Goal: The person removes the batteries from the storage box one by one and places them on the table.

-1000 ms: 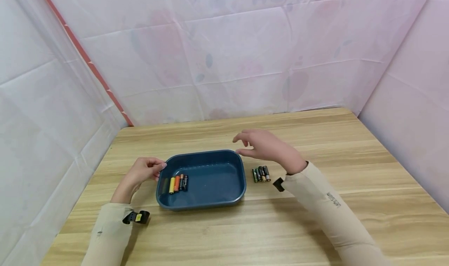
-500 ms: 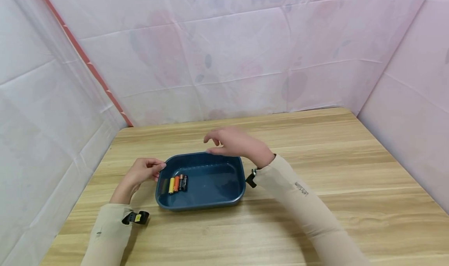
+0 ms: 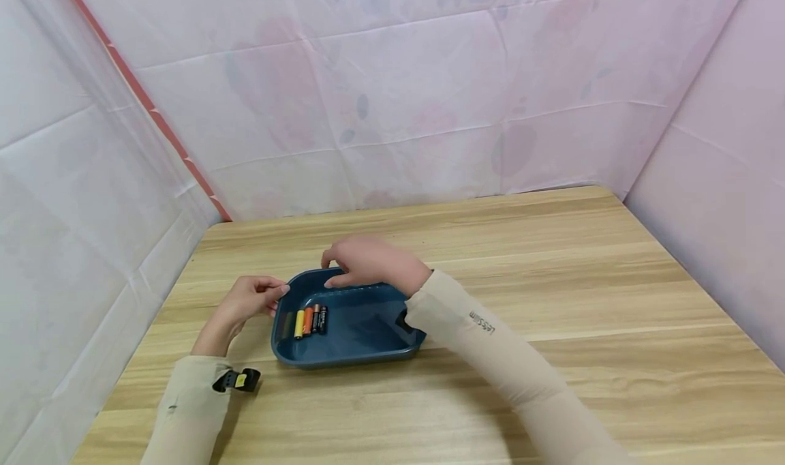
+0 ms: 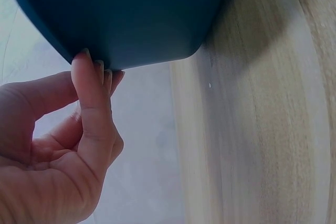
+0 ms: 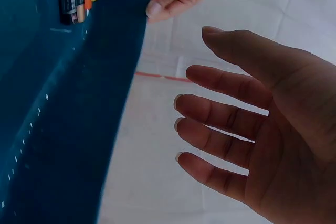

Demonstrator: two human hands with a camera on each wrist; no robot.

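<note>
Your left hand [image 3: 245, 301] pinches the smooth rounded rim of the dark blue plastic tray [image 3: 368, 335] on the wood-grain table [image 3: 552, 281]. Cylindrical batteries [image 3: 309, 320] lie side by side at its left end. Your right hand [image 3: 368, 264] hovers over the far rim, fingers spread, holding nothing.

The right forearm [image 3: 466, 328] hides the right end of the blue tray [image 3: 349, 356]. Labels on the batteries [image 3: 309, 320] inside the tray are too small to read.
</note>
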